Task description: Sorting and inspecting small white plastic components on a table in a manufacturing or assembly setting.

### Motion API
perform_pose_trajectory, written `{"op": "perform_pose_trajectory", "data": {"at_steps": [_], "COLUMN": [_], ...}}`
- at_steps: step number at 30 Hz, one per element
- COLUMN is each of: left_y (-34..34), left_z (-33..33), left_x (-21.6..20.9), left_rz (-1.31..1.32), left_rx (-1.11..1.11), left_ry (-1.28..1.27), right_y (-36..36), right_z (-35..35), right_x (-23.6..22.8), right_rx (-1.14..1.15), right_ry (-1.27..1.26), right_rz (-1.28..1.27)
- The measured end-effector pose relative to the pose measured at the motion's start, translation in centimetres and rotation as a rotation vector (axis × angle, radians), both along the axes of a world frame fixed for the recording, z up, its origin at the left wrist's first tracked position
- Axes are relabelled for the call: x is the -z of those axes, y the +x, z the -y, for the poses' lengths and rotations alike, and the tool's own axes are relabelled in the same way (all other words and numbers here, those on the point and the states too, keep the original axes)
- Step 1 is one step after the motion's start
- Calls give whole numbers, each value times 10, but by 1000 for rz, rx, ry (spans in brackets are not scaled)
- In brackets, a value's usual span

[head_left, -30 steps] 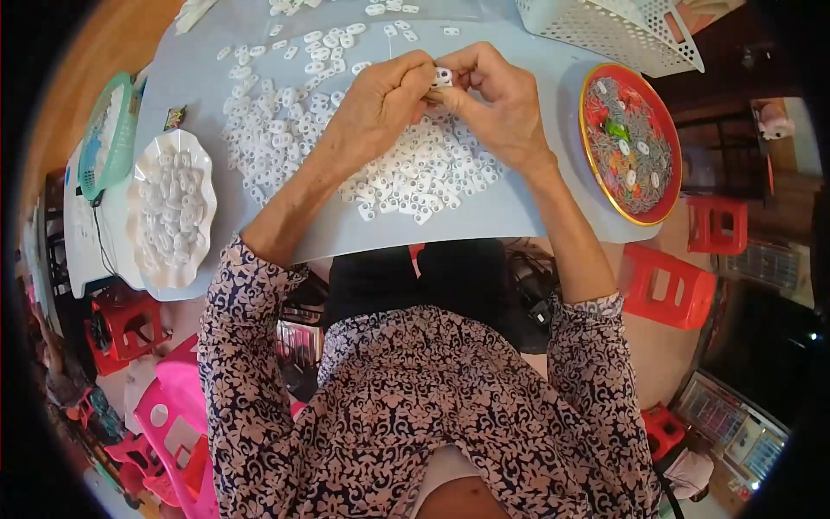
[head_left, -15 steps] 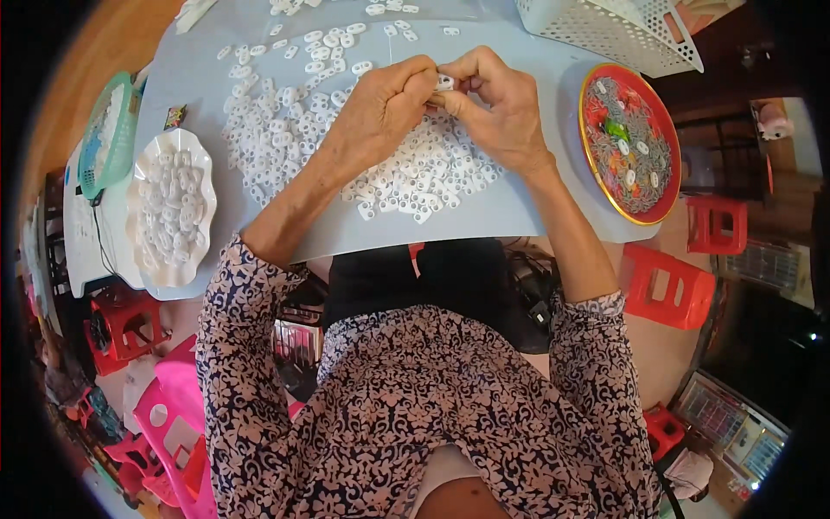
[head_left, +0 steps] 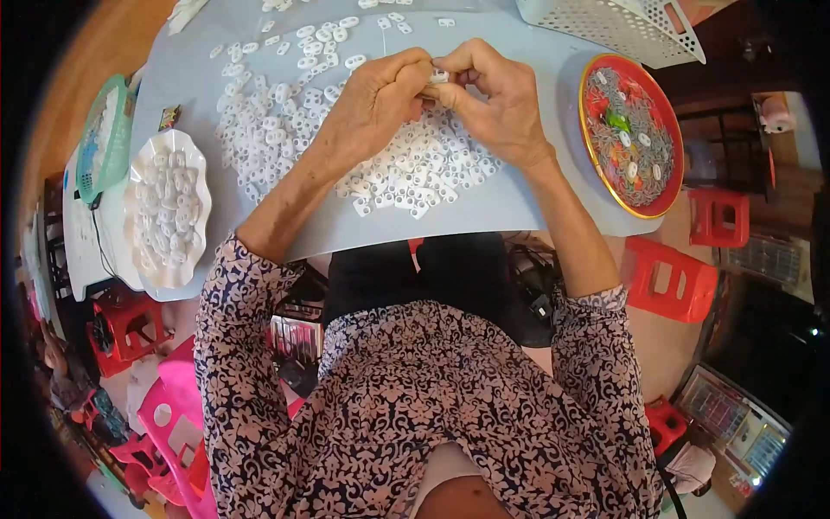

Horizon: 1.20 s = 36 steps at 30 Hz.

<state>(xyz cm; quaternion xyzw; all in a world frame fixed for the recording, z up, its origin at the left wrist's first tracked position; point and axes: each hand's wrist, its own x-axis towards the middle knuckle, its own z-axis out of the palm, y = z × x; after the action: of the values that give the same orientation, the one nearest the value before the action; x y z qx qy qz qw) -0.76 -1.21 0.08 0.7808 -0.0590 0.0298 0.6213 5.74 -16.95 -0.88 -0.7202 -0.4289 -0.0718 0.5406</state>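
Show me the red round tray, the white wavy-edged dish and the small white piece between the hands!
Red round tray (head_left: 670,118): head view, right inner wall.
White wavy-edged dish (head_left: 175,142): head view, top inner wall.
Small white piece (head_left: 439,76): head view, its visible middle.

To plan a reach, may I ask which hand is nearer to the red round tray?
Right. The right hand is left of the red round tray, not touching; the left hand is farther left.
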Motion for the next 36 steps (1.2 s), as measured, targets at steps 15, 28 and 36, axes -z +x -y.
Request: {"op": "perform_pose_trajectory", "data": {"at_steps": [15, 28, 36], "left_y": [1, -3, 1], "left_z": [-9, -4, -25], "left_x": [-1, -4, -9], "left_rz": [46, -1, 135], "left_rx": [-33, -50, -197], "left_ry": [11, 96, -189], "right_y": [0, 0, 46], "right_z": [-2, 1, 30], "right_x": [-6, 0, -62], "right_rx": [-99, -121, 294], "right_ry": [27, 96, 313], "right_rz": [-348, -588, -51]}}
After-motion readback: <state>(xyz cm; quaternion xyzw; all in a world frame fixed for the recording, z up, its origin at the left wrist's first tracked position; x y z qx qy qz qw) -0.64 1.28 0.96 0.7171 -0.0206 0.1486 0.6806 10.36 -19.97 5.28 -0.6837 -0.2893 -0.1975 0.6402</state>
